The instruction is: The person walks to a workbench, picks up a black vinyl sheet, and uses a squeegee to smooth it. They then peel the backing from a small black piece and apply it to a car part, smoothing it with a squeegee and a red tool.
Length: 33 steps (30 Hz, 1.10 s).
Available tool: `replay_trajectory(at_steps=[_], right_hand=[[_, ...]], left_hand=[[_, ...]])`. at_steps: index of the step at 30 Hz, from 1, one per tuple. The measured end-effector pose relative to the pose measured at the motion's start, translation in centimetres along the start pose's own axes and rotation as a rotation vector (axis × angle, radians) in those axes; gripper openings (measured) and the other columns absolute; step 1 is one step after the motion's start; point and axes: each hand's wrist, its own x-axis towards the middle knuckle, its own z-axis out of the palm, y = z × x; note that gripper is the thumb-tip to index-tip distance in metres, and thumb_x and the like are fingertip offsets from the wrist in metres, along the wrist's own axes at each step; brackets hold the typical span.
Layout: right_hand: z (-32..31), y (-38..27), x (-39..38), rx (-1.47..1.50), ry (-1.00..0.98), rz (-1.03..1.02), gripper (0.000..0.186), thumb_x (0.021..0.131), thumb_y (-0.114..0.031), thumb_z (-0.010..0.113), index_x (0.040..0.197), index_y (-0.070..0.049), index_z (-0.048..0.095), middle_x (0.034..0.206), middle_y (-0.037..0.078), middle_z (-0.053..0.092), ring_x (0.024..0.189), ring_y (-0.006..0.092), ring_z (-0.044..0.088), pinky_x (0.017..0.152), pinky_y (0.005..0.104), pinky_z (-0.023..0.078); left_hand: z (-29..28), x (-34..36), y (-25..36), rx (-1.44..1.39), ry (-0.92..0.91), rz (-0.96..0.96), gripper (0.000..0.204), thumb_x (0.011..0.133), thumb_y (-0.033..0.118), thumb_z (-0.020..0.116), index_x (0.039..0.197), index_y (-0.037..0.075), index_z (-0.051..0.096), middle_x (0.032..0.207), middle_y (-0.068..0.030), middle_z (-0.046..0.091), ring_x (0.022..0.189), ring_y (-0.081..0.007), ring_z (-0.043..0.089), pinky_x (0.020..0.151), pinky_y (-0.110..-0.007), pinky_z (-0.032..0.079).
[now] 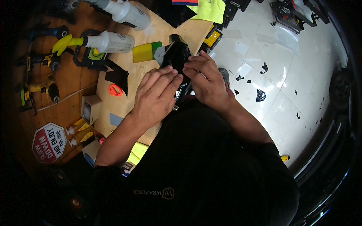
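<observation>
A long, glossy black piece [175, 54], smooth and film-like on its surface, lies along the right edge of the wooden workbench in front of me. My left hand [156, 92] bends over its left side, fingers together and tips pressed on the black surface. On the opposite side my right hand [207, 77] has its fingers curled, pinching at the edge. Both thumbs are largely hidden. Just left of the piece's far part are a grey card [159, 55] and a yellow-and-green squeegee [144, 53]. An orange cutter [115, 90] rests farther left.
Two spray bottles [113, 42] [131, 16] lie at the back left. Near them is a black film offcut [119, 77]. Cordless drills [47, 87] hang on the wooden wall. Black scraps [260, 95] litter the pale tiled floor at right, with a dark car [332, 162] beyond.
</observation>
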Motion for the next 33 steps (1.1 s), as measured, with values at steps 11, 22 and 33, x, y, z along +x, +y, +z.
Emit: replay_trajectory(at_steps=[11, 22, 33], right_hand=[[-0.1, 0.6, 0.2, -0.018, -0.033, -0.018, 0.033, 0.067, 0.001, 0.066, 0.099, -0.006, 0.064, 0.108, 0.009, 0.059, 0.111, 0.0273, 0.056, 0.103, 0.0498, 0.041], [-0.4, 1.1, 0.2, -0.043, -0.088, -0.062, 0.035, 0.065, 0.000, 0.067, 0.100, -0.005, 0.065, 0.109, 0.009, 0.059, 0.111, 0.0273, 0.056, 0.103, 0.0498, 0.041], [-0.5, 0.6, 0.1, -0.067, -0.090, -0.055, 0.036, 0.063, 0.001, 0.066, 0.099, -0.004, 0.066, 0.107, 0.009, 0.059, 0.110, 0.0279, 0.056, 0.100, 0.0468, 0.043]], left_hand=[[0.2, 0.1, 0.2, -0.060, 0.034, -0.022, 0.042, 0.068, -0.001, 0.058, 0.110, -0.004, 0.064, 0.110, -0.0165, 0.062, 0.108, -0.0319, 0.059, 0.093, -0.043, 0.045], [0.5, -0.2, -0.3, -0.060, 0.041, -0.003, 0.046, 0.067, 0.002, 0.061, 0.113, -0.004, 0.064, 0.113, -0.0152, 0.062, 0.110, -0.0304, 0.058, 0.094, -0.043, 0.044], [0.7, -0.6, -0.4, 0.005, 0.030, 0.009, 0.043, 0.068, 0.002, 0.061, 0.111, -0.002, 0.064, 0.113, -0.0134, 0.062, 0.110, -0.0274, 0.058, 0.093, -0.042, 0.041]])
